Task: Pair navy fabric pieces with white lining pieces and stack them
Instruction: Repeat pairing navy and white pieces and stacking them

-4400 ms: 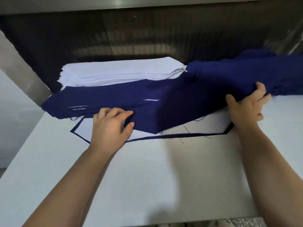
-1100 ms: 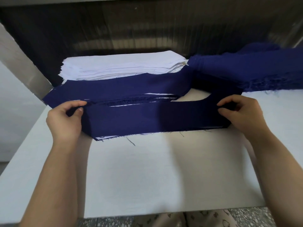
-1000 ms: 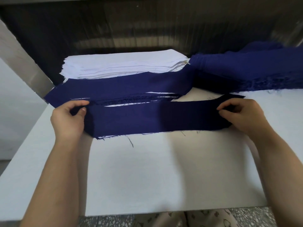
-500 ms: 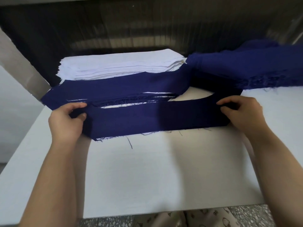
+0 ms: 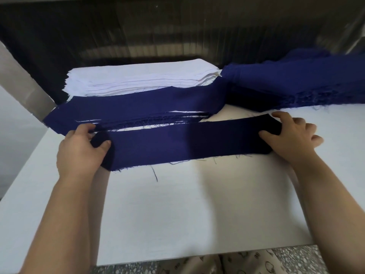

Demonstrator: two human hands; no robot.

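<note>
navy strip [image 5: 177, 143], frayed near edge, between left hand [image 5: 79, 153], right hand [image 5: 292, 139]

Held navy strip [image 5: 187, 143]: long, frayed lower edge, loose threads, stretched flat across tabletop; left hand [image 5: 81, 149] grips left end, right hand [image 5: 290, 139] grips right end. Just behind, paired stack [image 5: 138, 107]: navy layers, white lining edges peeking between. Behind that, white lining stack [image 5: 142, 78]: tall, neat, far left. Far right, navy pile [image 5: 296, 80]: thick, frayed front edge, touching lining stack's right corner.
</note>
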